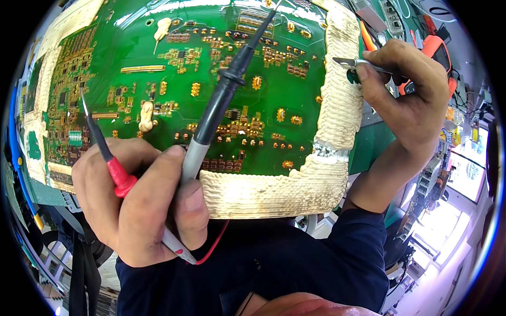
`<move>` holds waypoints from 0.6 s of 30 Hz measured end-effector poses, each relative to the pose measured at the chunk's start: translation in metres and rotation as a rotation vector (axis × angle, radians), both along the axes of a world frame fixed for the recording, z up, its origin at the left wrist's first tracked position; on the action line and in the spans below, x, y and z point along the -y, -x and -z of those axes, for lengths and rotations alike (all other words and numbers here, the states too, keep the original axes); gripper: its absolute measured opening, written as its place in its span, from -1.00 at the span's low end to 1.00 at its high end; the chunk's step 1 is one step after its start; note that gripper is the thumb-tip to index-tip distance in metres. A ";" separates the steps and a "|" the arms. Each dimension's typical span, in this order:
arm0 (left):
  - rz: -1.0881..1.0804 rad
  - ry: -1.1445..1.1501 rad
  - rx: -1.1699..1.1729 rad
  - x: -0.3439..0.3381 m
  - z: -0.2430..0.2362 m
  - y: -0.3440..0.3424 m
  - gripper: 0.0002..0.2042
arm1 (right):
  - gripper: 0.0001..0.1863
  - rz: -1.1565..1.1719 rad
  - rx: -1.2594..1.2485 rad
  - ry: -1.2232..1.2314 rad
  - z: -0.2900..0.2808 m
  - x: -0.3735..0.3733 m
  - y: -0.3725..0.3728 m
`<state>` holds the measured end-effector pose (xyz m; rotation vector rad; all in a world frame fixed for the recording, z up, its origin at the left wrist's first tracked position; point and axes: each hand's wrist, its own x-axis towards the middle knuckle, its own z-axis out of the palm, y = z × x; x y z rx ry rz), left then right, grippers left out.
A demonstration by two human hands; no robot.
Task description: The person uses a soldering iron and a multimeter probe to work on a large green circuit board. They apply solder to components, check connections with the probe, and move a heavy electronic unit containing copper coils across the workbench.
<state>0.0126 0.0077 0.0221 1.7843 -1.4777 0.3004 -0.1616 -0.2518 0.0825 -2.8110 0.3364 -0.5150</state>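
A large green circuit board (221, 63) with gold pads fills the upper view, with a thick band of cream sealant (274, 192) along its near and right edges. My left hand (142, 203) grips two meter probes: a black and grey probe (221, 100) whose tip reaches far up the board, and a red-collared probe (105, 152) pointing up and left. A red lead (216, 245) trails below that hand. My right hand (406, 100) holds a small metal blade (353, 63), its tip on the sealant strip at the board's right edge.
An orange tool (437, 50) and cables lie on the bench beyond my right hand. A blue cable (16, 158) runs down the left side. Bright screens (466, 168) stand at the far right. My dark blue sleeves (316, 263) fill the lower middle.
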 end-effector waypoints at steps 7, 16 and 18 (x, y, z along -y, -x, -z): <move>-0.009 0.026 0.009 0.001 0.003 0.001 -0.71 | -0.84 -0.109 0.021 0.028 0.003 0.006 -0.001; -0.015 0.020 0.003 0.001 0.002 0.002 -0.73 | -0.80 -0.049 -0.001 -0.081 0.010 0.010 0.003; -0.023 0.027 -0.011 0.001 0.003 0.003 -0.73 | -0.80 -0.037 -0.015 -0.081 0.009 0.009 0.003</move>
